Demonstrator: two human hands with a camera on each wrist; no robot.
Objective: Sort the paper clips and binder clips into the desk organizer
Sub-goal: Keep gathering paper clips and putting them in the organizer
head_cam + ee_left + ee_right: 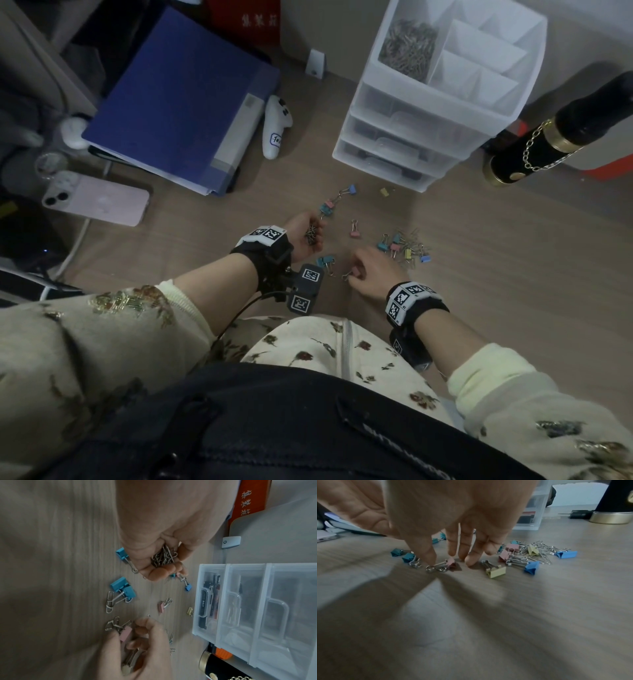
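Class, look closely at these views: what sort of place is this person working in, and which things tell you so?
Probably a home desk or study corner: a blue ring binder, a clear desk organizer with drawers, and a phone lie on the wood-grain desk.

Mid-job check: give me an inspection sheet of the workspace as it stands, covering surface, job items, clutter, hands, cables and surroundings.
Surface: wood-grain desk, bare in front of the person.
Job's things: desk organizer with paper clips in its top left compartment; mixed pile of clips and scattered binder clips on the desk.
Clutter: blue binder folder, pink phone, white controller, black-and-gold bottle lying down.
Grippers: left hand cups a bunch of paper clips; right hand has thumb and fingertips down around a pink binder clip; grip unclear.
Cables: white cable at the desk's left edge; black wrist-camera lead.
Surroundings: red box behind the folder.
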